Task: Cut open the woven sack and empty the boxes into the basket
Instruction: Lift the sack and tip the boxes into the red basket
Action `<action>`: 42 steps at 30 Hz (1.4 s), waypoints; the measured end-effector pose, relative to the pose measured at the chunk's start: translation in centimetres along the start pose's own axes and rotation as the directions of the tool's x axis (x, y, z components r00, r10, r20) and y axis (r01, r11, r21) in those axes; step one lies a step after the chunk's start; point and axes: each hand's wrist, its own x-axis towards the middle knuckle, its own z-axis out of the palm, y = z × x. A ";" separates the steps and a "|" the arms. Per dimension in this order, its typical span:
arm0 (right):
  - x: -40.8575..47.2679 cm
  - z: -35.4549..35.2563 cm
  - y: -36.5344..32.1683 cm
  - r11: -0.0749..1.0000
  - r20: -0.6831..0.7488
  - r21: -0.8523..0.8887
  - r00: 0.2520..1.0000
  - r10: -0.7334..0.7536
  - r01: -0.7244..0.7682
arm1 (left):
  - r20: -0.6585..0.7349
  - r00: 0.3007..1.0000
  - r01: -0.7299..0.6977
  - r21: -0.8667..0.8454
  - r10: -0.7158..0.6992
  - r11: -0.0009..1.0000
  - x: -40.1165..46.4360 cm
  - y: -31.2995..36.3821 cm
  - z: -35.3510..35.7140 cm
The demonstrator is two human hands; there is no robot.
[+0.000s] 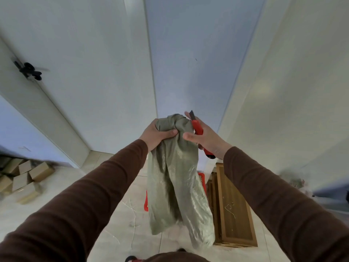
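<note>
A grey-green woven sack (177, 186) hangs limp in front of me, held up by its bunched end. My left hand (156, 134) grips that bunch. My right hand (204, 137) holds a red utility knife (197, 129) against its palm, blade end pointing up, while its thumb and fingers touch the sack's top. A red basket (146, 202) stands on the floor behind the sack, mostly hidden by it. Several cardboard boxes (24, 178) lie in a pile on the floor at the far left.
A wooden panel frame (234, 208) lies on the tiled floor to the right of the sack. White walls and a door with a black handle (28, 69) rise ahead and to the left. My shoe tips (132, 259) show at the bottom edge.
</note>
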 end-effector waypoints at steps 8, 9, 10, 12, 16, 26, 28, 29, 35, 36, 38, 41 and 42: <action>1.2 1.3 1.7 0.999 -0.034 -0.031 0.999 -0.019 0.018 | 0.219 0.939 0.310 -0.212 -0.264 0.927 -0.1 2.2 1.2; 1.4 1.3 1.8 0.999 -0.070 -0.045 0.997 -0.016 0.013 | 0.251 0.928 0.333 -0.223 -0.276 0.916 -0.1 2.2 1.3; 1.5 1.3 1.7 0.999 -0.108 -0.038 0.994 -0.008 0.004 | 0.255 0.926 0.336 -0.227 -0.277 0.914 -0.1 2.2 1.4; 1.8 1.2 1.9 0.998 -0.167 0.059 0.986 0.021 -0.011 | 0.227 0.947 0.278 -0.217 -0.228 0.936 -0.4 2.2 1.6; 2.0 1.4 1.9 0.965 -0.201 0.250 0.971 0.130 -0.078 | 0.130 0.991 0.040 -0.115 -0.025 0.992 -1.2 0.9 1.8; 1.9 2.4 0.5 0.869 -0.053 0.376 0.929 0.366 -0.321 | -0.072 0.973 -0.222 0.005 0.221 0.975 -1.8 -1.9 2.2; 1.9 2.6 0.6 0.895 -0.099 0.331 0.932 0.348 -0.299 | -0.128 0.975 -0.181 0.026 0.183 0.983 -1.4 -1.5 2.0; 1.9 2.6 0.7 0.921 -0.143 0.291 0.940 0.311 -0.260 | -0.149 0.977 -0.154 0.010 0.154 0.988 -1.1 -1.4 1.8; 1.6 1.8 2.1 0.992 -0.081 0.109 0.995 -0.051 0.060 | -0.149 0.989 -0.041 -0.148 0.018 0.988 -0.1 -0.6 1.0; 1.5 1.8 2.2 0.995 -0.039 0.077 0.997 -0.067 0.070 | -0.132 0.991 -0.036 -0.170 0.013 0.985 0.0 -0.4 0.9; 1.4 1.9 2.4 0.997 0.000 0.032 0.998 -0.064 0.064 | -0.120 0.992 0.011 -0.223 -0.039 0.975 0.2 -0.1 1.0; 1.5 1.9 2.9 0.998 0.007 -0.011 0.999 -0.054 0.054 | -0.059 0.980 0.165 -0.303 -0.191 0.939 0.4 -0.4 0.9; 1.5 1.8 3.0 0.999 0.016 -0.026 0.999 -0.044 0.044 | -0.017 0.968 0.233 -0.310 -0.251 0.922 0.3 -0.5 0.9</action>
